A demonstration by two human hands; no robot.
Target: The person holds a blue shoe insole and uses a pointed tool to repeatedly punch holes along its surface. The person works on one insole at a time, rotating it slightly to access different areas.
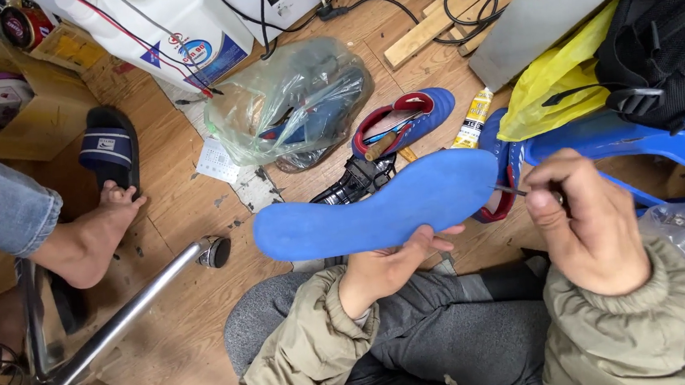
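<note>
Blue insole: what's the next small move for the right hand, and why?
Probably ease the thin tool further along the heel edge of the blue insole. The left hand holds the insole from beneath, sole side up, while the right hand pinches the tool with its tip right at that edge, by the blue shoe.

I take the flat blue foam insole (376, 210) as my landmark. Under its near edge sits my left hand (385, 266); at its right end is my right hand (585, 226), pinching a thin metal tool (512, 191) against a red-lined blue shoe (499, 196). Behind the insole lies a second blue shoe with red collar (402, 122) on the wooden plank floor (181, 311), left of which is a clear crumpled plastic bag (286, 99). Far left rests another person's bare foot (90, 241).
</note>
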